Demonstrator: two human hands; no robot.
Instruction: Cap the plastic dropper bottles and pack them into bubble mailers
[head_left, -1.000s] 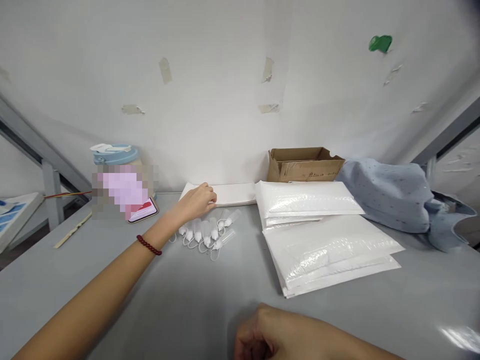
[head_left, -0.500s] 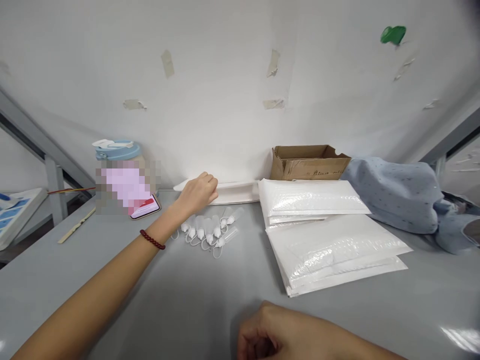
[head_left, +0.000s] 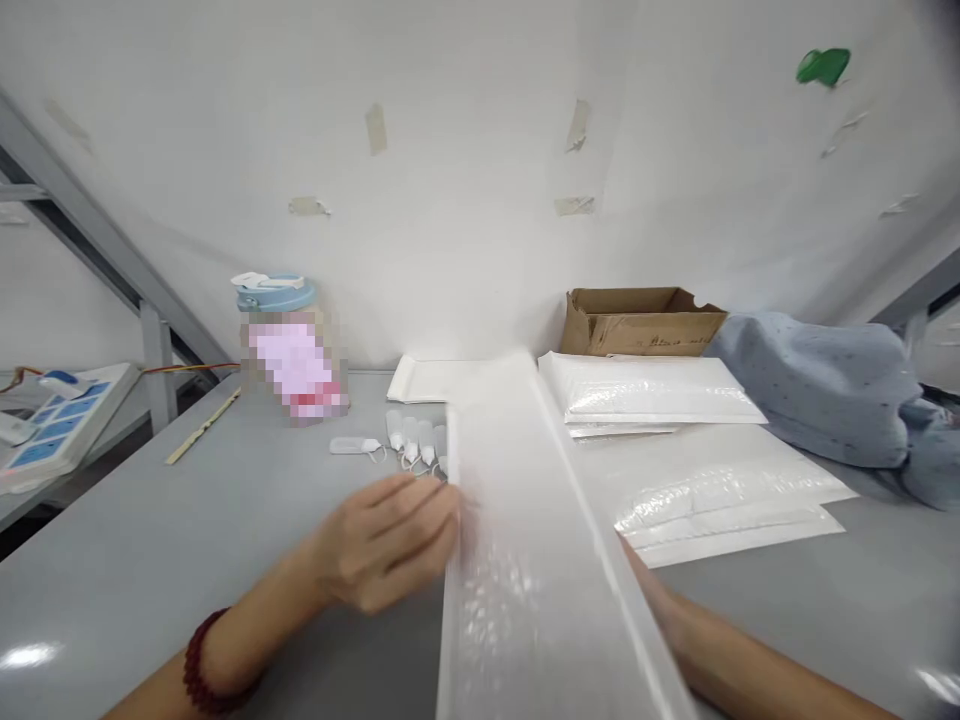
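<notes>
A white bubble mailer (head_left: 525, 560) stands tall and tilted in front of me, blurred by motion. My left hand (head_left: 394, 540), with a dark red bead bracelet on its wrist, has its fingers closed on the mailer's left edge. Behind the right edge is my right hand (head_left: 649, 590), mostly covered, its fingers hidden by the mailer. Just beyond my left hand lie several small clear squeeze bottles (head_left: 411, 437) with white caps and looped ties. One squeeze bottle (head_left: 352, 446) lies sideways at their left.
More white mailers (head_left: 712, 480) are stacked at the right. A flat white mailer (head_left: 420, 380) rests by the wall. Behind the stack are an open cardboard box (head_left: 652, 335) and blue-grey cloth (head_left: 817, 390). A blue-lidded container (head_left: 276, 293) and a thin stick (head_left: 202, 427) are at left.
My left hand has come back from the wall, and a mailer now stands between my hands. My right hand has moved up and right, behind it. The view has shifted a little left.
</notes>
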